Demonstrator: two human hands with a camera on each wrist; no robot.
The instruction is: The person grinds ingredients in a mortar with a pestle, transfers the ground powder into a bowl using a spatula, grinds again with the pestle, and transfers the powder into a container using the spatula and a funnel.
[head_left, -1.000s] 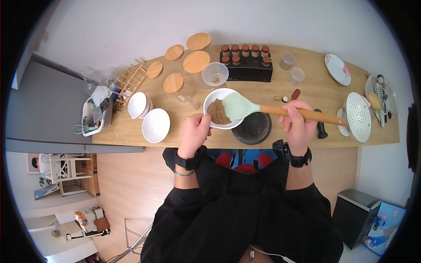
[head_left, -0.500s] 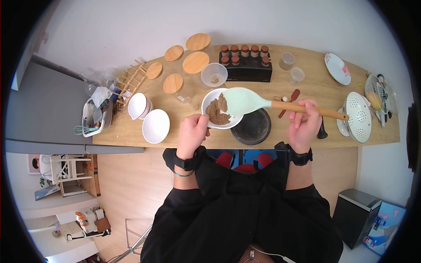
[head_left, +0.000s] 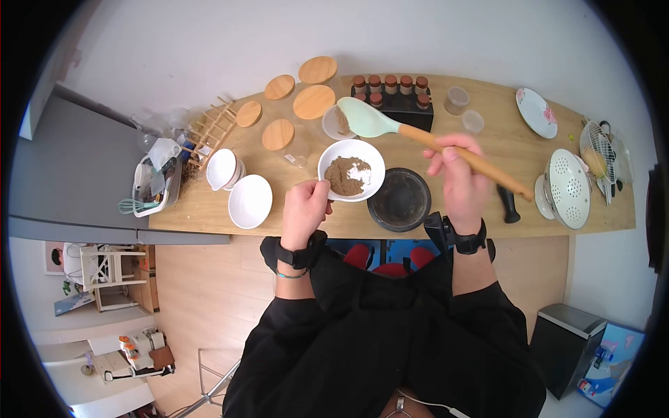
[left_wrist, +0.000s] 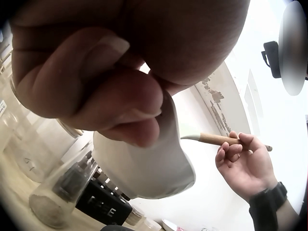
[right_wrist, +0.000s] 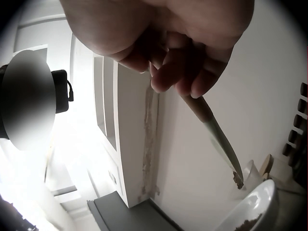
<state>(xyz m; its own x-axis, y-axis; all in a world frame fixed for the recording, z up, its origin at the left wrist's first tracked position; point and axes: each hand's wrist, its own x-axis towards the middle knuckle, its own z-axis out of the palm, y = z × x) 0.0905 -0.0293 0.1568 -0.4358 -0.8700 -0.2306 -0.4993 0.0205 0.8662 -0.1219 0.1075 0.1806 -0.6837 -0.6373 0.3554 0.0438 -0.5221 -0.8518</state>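
My left hand (head_left: 304, 209) pinches the rim of a white bowl (head_left: 377, 161), thumb at the edge and fingers curled beneath. Brown powder (head_left: 341, 177) lies in the bowl, with a bare white patch on its right side. The right hand (head_left: 460, 177) grips the wooden handle of a pale green spoon (head_left: 373, 119). Brown powder sits on the spoon's tip, seen also in the right wrist view. That tip overlaps a clear plastic cup (head_left: 333, 129) behind the bowl. In the left wrist view the bowl (left_wrist: 144, 163) is lifted and tilted.
A dark round mortar-like dish (head_left: 398, 200) stands right of the bowl, with a black pestle (head_left: 508, 204) farther right. Wooden-lidded jars (head_left: 278, 134) and a black spice rack (head_left: 401, 117) line the back. Another white bowl (head_left: 250, 201) stands left, a white colander (head_left: 568, 187) right.
The spoon has moved from over the bowl, up and left toward the clear cup, carrying brown powder. My right hand shifted left with it. The left hand still holds the bowl.
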